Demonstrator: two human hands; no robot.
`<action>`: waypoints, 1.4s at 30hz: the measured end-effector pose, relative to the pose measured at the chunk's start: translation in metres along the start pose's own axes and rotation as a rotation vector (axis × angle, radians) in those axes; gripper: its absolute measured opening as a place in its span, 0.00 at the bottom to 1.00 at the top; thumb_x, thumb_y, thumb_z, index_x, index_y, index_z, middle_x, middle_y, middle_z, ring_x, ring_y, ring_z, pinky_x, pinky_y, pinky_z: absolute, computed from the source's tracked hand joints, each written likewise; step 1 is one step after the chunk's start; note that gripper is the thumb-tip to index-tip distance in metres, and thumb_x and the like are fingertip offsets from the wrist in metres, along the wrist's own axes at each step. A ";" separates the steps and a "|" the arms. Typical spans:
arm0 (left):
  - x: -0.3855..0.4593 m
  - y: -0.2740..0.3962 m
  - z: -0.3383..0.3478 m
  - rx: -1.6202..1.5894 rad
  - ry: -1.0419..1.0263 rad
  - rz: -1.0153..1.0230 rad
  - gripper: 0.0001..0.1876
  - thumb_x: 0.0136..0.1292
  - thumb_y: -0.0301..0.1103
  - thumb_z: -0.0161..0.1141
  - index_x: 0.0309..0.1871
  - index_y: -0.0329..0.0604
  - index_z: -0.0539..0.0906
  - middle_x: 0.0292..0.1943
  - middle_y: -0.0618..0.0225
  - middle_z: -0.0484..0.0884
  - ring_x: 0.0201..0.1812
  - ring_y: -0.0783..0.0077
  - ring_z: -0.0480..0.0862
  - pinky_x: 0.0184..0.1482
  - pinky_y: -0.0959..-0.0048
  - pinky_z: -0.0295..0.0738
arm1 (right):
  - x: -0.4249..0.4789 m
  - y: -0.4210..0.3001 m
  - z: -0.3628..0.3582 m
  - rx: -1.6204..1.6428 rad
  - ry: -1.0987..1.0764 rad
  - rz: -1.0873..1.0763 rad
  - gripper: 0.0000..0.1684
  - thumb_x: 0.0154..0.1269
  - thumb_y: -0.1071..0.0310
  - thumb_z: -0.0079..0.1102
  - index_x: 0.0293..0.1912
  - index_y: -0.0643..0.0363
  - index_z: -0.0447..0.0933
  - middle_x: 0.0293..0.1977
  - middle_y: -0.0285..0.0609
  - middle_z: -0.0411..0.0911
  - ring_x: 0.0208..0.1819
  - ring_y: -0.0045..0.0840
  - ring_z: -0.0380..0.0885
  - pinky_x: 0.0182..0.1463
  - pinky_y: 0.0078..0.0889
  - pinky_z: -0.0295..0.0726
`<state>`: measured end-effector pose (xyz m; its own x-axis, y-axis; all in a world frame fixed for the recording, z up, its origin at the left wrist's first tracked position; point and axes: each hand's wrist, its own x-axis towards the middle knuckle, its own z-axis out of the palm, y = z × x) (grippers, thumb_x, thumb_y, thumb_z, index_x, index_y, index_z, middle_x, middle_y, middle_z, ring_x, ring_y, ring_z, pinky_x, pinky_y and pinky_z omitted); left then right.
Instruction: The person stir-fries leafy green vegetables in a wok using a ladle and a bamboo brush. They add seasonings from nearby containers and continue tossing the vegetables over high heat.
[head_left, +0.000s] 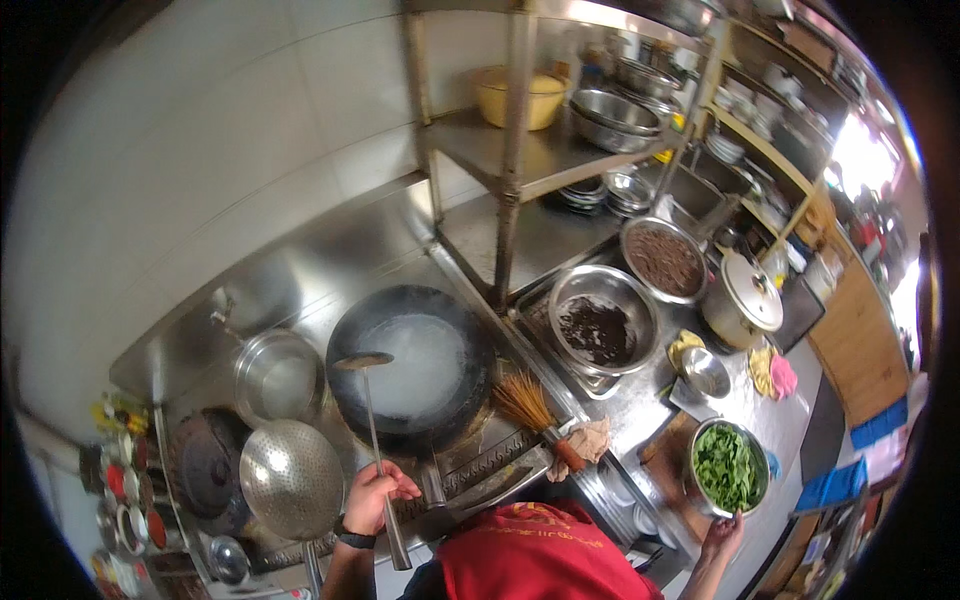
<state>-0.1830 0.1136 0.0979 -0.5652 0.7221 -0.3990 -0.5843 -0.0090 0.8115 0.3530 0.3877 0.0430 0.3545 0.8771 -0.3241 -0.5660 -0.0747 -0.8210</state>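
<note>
My left hand (375, 496) holds the long handle of a metal wok ladle (370, 401). The ladle's round head is seen edge-on over the left part of a black wok (352, 330). Pale, cloudy liquid (424, 367) fills the bottom of the wok. At the far right, my right hand (726, 529) grips the near rim of a steel bowl (698, 501) of green leafy vegetables (726, 466). That bowl is over a wooden board (667, 469) on the steel counter. Its underside is hidden, so I cannot tell if it touches the board.
Left of the wok are a steel pot (277, 375) and a perforated strainer (291, 480). A bamboo wok brush (529, 405) lies at the stove's right edge. Steel bowls with dark contents (600, 330) (664, 259) and a lidded pot (742, 300) stand beyond, beside a shelf post (510, 165).
</note>
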 end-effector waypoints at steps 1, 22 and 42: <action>-0.003 -0.002 -0.001 0.031 0.019 -0.009 0.05 0.53 0.21 0.45 0.32 0.37 0.71 0.27 0.56 0.80 0.31 0.61 0.82 0.35 0.71 0.75 | -0.005 -0.005 0.004 -0.018 -0.030 -0.019 0.11 0.63 0.64 0.51 0.43 0.57 0.69 0.35 0.35 0.76 0.27 0.15 0.72 0.25 0.15 0.72; -0.024 -0.050 -0.025 0.219 -0.090 -0.074 0.05 0.61 0.28 0.49 0.35 0.37 0.72 0.27 0.60 0.80 0.30 0.69 0.82 0.31 0.75 0.76 | -0.150 0.146 0.408 -0.802 -1.353 -0.019 0.11 0.58 0.76 0.57 0.23 0.58 0.66 0.16 0.31 0.65 0.18 0.16 0.68 0.23 0.18 0.66; -0.050 -0.053 -0.020 0.655 0.060 0.193 0.12 0.50 0.36 0.53 0.24 0.36 0.80 0.22 0.56 0.80 0.27 0.60 0.81 0.31 0.65 0.73 | -0.226 0.223 0.483 -1.028 -1.715 -1.668 0.07 0.54 0.70 0.57 0.30 0.60 0.69 0.25 0.50 0.73 0.27 0.45 0.73 0.29 0.42 0.72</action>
<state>-0.1358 0.0646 0.0666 -0.6665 0.7094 -0.2291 -0.0083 0.3003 0.9538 -0.2133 0.4024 0.1600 -0.8904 -0.1276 0.4368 -0.1160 0.9918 0.0534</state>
